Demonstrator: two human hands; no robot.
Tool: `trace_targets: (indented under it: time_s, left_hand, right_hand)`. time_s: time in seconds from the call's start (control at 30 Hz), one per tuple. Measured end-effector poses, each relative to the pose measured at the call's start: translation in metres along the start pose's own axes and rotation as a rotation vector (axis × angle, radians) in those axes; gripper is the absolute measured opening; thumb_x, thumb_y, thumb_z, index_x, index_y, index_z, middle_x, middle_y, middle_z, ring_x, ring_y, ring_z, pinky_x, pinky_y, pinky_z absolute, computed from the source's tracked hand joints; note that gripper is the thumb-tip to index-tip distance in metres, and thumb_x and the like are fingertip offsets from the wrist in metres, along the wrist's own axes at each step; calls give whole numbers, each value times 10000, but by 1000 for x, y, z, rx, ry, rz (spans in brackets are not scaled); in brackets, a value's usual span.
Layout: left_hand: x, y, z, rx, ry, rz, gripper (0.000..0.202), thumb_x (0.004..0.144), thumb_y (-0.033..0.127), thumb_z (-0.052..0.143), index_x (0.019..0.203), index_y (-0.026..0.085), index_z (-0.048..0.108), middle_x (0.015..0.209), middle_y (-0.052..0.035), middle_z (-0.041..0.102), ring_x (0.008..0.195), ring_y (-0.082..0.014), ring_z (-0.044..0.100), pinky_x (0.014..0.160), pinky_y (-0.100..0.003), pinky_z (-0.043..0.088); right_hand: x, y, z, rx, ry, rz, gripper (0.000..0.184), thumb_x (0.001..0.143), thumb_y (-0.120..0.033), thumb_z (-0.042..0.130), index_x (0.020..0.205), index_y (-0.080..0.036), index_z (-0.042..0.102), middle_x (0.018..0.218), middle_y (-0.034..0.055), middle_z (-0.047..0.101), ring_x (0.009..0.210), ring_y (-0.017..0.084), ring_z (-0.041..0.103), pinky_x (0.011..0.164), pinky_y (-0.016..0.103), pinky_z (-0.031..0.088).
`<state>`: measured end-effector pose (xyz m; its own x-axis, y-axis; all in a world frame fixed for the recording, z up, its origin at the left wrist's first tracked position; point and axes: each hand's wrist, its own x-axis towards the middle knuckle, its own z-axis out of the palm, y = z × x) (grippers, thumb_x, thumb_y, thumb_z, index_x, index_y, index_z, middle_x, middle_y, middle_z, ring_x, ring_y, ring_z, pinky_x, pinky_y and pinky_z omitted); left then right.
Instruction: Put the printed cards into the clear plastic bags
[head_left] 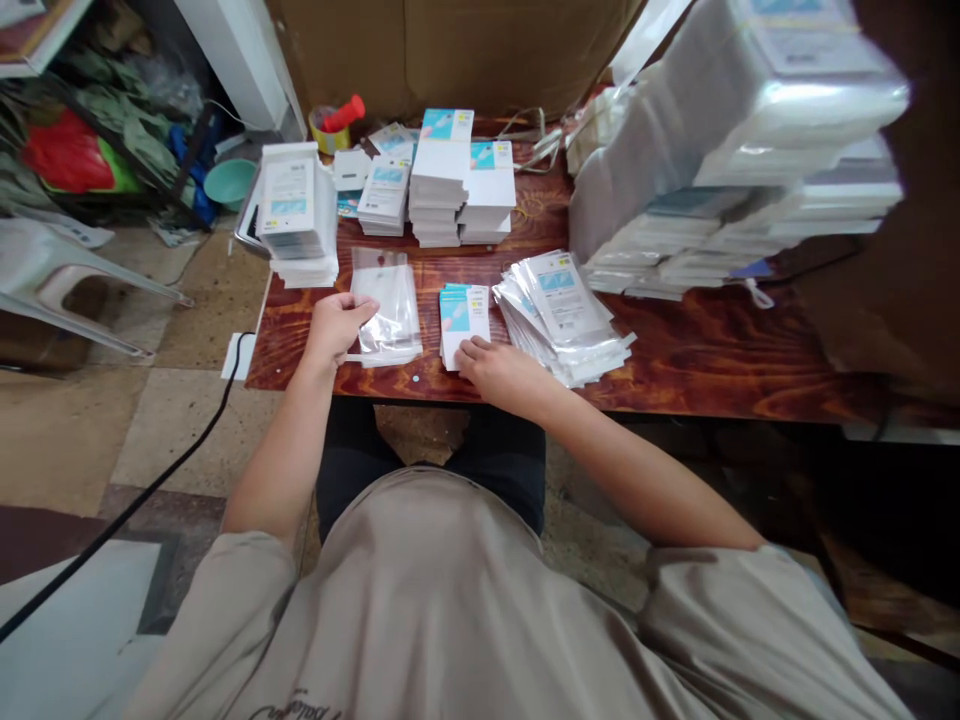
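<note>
My left hand [339,328] is at the left edge of a stack of clear plastic bags [391,315], fingers closed on the edge of a bag with the thumb lying over it. My right hand [504,372] has its fingers bent together at the lower edge of a small pile of blue-and-white printed cards [463,315], gripping a card there; the thumb is hidden. Right of the cards lies a loose heap of bagged cards [562,300], their clear sleeves overlapping and fanned out near the table's front edge.
Card stacks [439,185] stand along the back of the wooden table [720,370], beside a yellow tape roll [330,130]. A block of packed cards [289,200] is at the left. Tall bundles in plastic [705,140] rise at the right. A white stool [67,270] stands left.
</note>
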<state>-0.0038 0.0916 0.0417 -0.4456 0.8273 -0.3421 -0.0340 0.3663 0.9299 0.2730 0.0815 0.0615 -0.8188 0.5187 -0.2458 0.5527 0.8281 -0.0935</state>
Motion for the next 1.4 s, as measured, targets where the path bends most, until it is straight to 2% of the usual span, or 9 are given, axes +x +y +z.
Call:
trace_targets:
  time_s: [0.13, 0.3, 0.43, 0.53, 0.6, 0.73, 0.87, 1.07, 1.4]
  left_hand:
    - [-6, -5, 12, -9, 1, 24, 145, 846, 213, 779, 751, 120, 719, 660, -56, 691, 521, -126, 618, 494, -213, 472]
    - [-10, -10, 30, -78, 21, 91, 146, 847, 241, 784, 810, 118, 714, 665, -42, 705, 523, -132, 653, 494, -207, 517]
    - [-7, -9, 38, -230, 40, 114, 276, 872, 345, 798, 831, 138, 619, 687, -58, 724, 597, -183, 737, 571, -257, 595]
    - [-10, -6, 42, -312, 45, 115, 299, 915, 368, 778, 883, 156, 569, 714, -63, 741, 661, -201, 772, 654, -292, 630]
    - [-16, -2, 46, -383, 13, 62, 249, 951, 320, 747, 929, 163, 556, 771, -70, 764, 706, -194, 786, 715, -305, 641]
    - [-32, 7, 55, -471, -109, -120, 59, 999, 149, 648, 955, 112, 637, 860, -110, 788, 744, -162, 789, 761, -280, 637]
    - [-39, 8, 58, -479, -56, -115, 87, 981, 132, 670, 899, 106, 655, 784, -91, 768, 683, -166, 772, 719, -286, 633]
    - [-37, 1, 54, -472, 37, -58, 194, 925, 250, 780, 857, 144, 632, 746, -45, 741, 667, -180, 766, 697, -303, 633]
    - [-47, -4, 52, -417, -49, -53, 346, 841, 396, 866, 916, 164, 621, 798, -67, 761, 761, -223, 792, 726, -334, 650]
  right_hand:
    - [-2, 4, -5, 80, -18, -28, 206, 1037, -133, 524, 1088, -72, 714, 1152, 187, 723, 1129, 284, 679, 926, 345, 490]
    - [-9, 9, 5, 158, 102, 144, 242, 1016, -94, 496, 1093, -117, 724, 1060, 132, 782, 928, 242, 748, 802, 313, 505]
    - [-27, 14, 12, 341, 647, 374, 279, 1047, -250, 513, 1090, -181, 780, 1085, 120, 813, 947, 248, 772, 832, 324, 555]
    - [-42, 7, 4, 636, 1076, 637, 280, 1003, -431, 632, 927, -219, 799, 793, 49, 781, 698, 214, 721, 689, 318, 557]
    - [-47, -1, -3, 927, 1185, 764, 323, 938, -509, 716, 801, -221, 768, 627, 0, 684, 543, 173, 615, 557, 298, 507]
    - [-43, -11, -1, 1394, 1142, 756, 369, 812, -547, 831, 732, -201, 732, 629, -11, 669, 509, 142, 565, 478, 276, 498]
    - [-45, -10, 12, 1623, 1083, 771, 373, 744, -534, 888, 765, -193, 737, 641, -16, 678, 470, 122, 554, 412, 253, 482]
    - [-59, -23, 17, 1676, 803, 717, 378, 768, -515, 877, 729, -176, 715, 544, 9, 669, 373, 116, 544, 329, 208, 388]
    - [-31, -18, 32, 1678, 934, 825, 463, 704, -580, 882, 728, -172, 665, 451, -52, 550, 313, 77, 445, 298, 183, 304]
